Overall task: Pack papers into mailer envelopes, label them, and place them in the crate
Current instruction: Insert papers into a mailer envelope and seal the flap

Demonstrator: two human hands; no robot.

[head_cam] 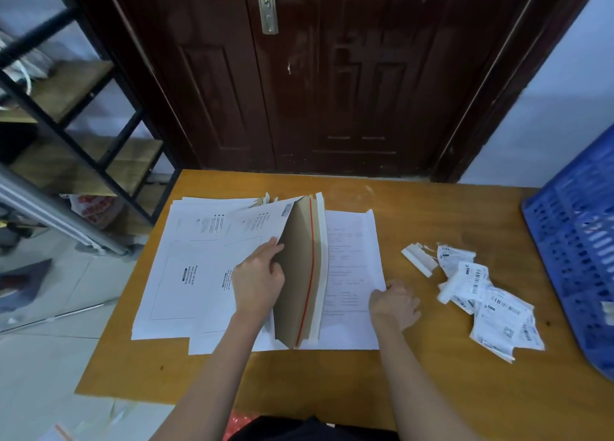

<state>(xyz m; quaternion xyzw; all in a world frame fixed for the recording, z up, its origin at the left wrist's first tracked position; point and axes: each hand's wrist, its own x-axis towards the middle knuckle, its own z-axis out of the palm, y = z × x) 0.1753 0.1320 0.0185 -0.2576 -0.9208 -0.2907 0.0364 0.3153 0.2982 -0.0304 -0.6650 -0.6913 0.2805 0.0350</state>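
mailer: white card mailer envelope (299,268), flap side lifted open, brown inside and red tear strip showing; stands on edge on the worktop (432,391), on top of the mailer stack
left hand: left hand (257,279) pinches the mailer's raised front panel, thumb inside, fingers outside, grip clamped on the card
right hand: right hand (393,303) pinches the near right edge of the papers, grip closed on the sheet edge
papers: printed papers (350,274) lie flat just right of the mailer, touching its base
mailer stack: spare flat mailers (186,268) left of the open mailer, under it
labels: loose barcode labels (488,301) well right of the mailer, with peeled backing strips (419,259)
crate: blue crate (571,241) far right of the mailer, at the worktop edge
step (judged): about to slide papers into the mailer mouth
handling (judged): mailer stiff, light, holds its shape; take by panel edge. Papers thin, floppy, buckle easily; hold at the edge, feed flat
risk (judged): sheet corner snagging on the adhesive strip
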